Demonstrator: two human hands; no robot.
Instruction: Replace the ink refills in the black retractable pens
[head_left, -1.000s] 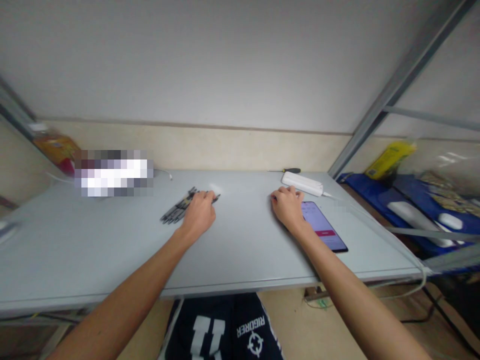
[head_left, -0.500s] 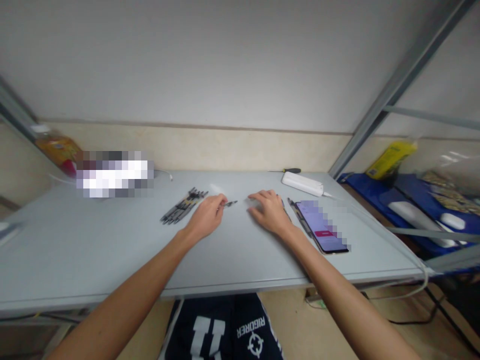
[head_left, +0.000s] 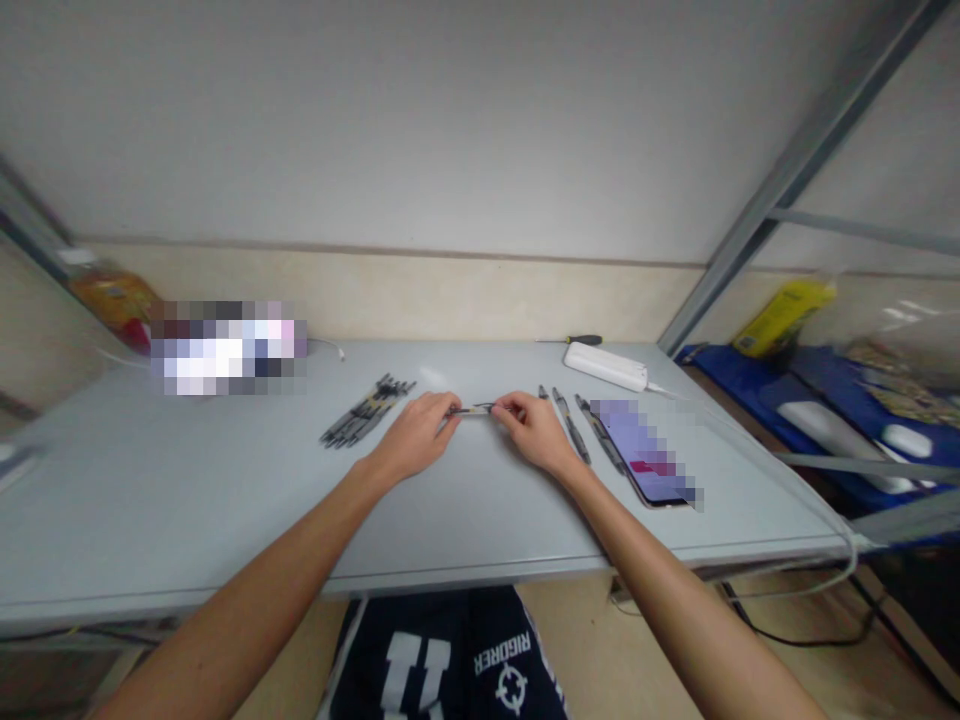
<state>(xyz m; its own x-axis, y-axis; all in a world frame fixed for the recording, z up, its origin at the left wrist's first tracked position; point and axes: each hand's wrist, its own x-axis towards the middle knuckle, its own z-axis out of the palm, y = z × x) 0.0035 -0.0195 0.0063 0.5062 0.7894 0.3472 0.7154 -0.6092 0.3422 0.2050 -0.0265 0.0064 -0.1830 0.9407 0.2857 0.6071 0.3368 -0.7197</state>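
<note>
A slim dark pen with a lighter middle spans the gap between my hands, just above the desk. My left hand pinches its left end, and my right hand closes on the right end; the fingers cover both ends. To the left lies a bundle of several dark pens, side by side and slanted. Beyond my right hand a few more pens lie apart on the desk, one partly hidden behind the hand.
A phone with its screen lit lies right of the pens. Behind it are a white power strip with a cable and a screwdriver. The grey desk ends at a front edge near my lap. An orange bottle stands back left.
My right hand has moved left and down from an open pose and closed on the pen's right end. More pens show beside it. My left hand stays in nearly the same place.
</note>
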